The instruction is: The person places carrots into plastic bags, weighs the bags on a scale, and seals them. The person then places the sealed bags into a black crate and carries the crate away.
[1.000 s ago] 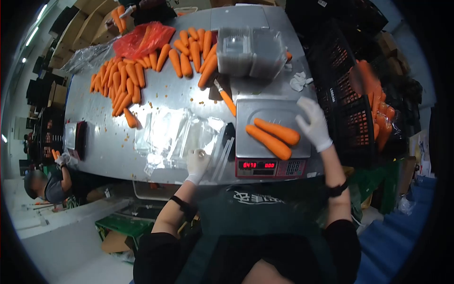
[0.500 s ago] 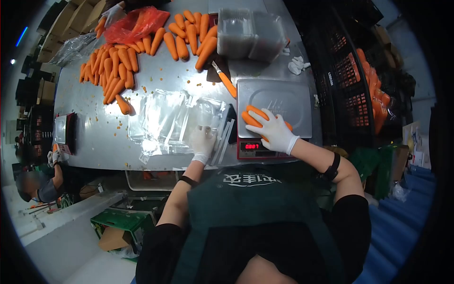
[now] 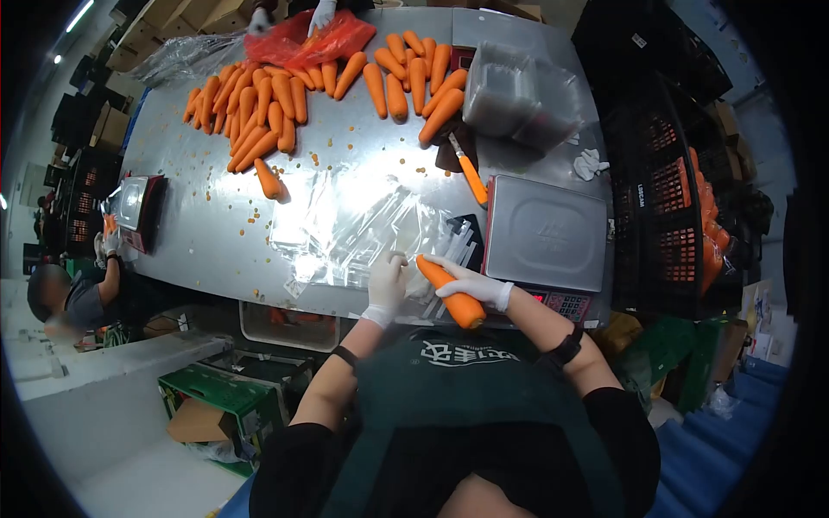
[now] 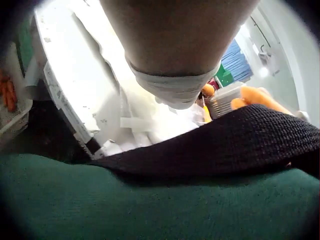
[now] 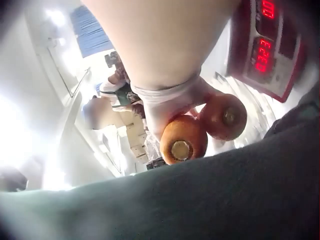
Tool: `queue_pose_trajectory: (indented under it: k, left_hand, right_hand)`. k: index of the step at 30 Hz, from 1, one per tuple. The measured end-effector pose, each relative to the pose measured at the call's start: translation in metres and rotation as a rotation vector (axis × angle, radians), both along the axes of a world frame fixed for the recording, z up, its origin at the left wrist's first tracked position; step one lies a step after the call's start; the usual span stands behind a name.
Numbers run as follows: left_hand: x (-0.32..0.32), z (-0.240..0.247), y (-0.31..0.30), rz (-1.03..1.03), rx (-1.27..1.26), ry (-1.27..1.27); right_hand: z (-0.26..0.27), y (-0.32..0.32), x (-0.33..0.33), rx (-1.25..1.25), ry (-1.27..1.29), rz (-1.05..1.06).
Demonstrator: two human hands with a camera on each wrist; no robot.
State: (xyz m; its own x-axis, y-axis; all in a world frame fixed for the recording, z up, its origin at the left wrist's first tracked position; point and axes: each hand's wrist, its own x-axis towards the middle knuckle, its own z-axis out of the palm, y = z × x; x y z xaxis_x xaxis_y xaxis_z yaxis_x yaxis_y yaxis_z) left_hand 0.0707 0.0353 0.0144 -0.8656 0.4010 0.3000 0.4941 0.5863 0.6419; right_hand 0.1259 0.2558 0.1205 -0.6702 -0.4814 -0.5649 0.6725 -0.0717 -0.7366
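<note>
With the near scale (image 3: 546, 233) as landmark, the far scale (image 3: 132, 204) sits well to its left, by the left edge of the surface (image 3: 186, 233). Between the two, a pile of carrots (image 3: 250, 108) lies up and to the left of the near scale, a red bag (image 3: 315, 39) at its upper edge. Closer to the near scale, clear plastic bags (image 3: 345, 229) lie flat. The left hand (image 3: 385, 285) is at their lower edge, fingers bent; whether it pinches a bag cannot be told. Just off the near scale's lower left corner, the right hand (image 3: 473, 287) is closed around two carrots (image 3: 451, 292), their thick ends side by side in the right wrist view. An orange-handled tool (image 3: 471, 177) lies at the near scale's upper left corner, and stacked clear trays (image 3: 522, 95) stand above it. Right of the near scale is a black crate (image 3: 669, 173) with carrots beyond.
</note>
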Motion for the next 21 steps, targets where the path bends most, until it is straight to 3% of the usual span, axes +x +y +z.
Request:
queue_pose_trajectory:
  k: [4, 7, 10, 12, 13, 16, 18, 21]
  left_hand:
    - [-0.003, 0.021, -0.013, -0.123, -0.276, -0.017]
    - [0.000, 0.054, -0.004, -0.180, -0.344, 0.033]
    - [-0.006, 0.052, -0.008, -0.190, -0.452, 0.020]
    - [-0.009, 0.050, -0.011, -0.182, -0.440, 0.014]
    - [-0.013, 0.055, -0.010, -0.173, -0.438, -0.009]
    - [-0.010, 0.083, 0.001, -0.187, -0.365, -0.117]
    - [-0.013, 0.079, 0.000, -0.243, -0.328, -0.043]
    - [-0.018, 0.101, 0.001, -0.194, -0.363, -0.224]
  right_hand:
    - [-0.028, -0.011, 0.007, -0.103, -0.111, -0.211]
    - [-0.027, -0.012, 0.005, -0.220, -0.108, -0.215]
    - [-0.029, -0.003, 0.001, -0.382, -0.190, -0.295]
    - [-0.049, 0.002, -0.007, -0.605, -0.339, -0.586]
    - [-0.053, 0.001, -0.012, -0.726, -0.391, -0.625]
    - [-0.025, -0.010, -0.001, -0.695, -0.205, -0.576]
    - [-0.036, -0.010, -0.004, -0.733, -0.310, -0.534]
    - [-0.044, -0.016, -0.013, -0.719, -0.314, -0.658]
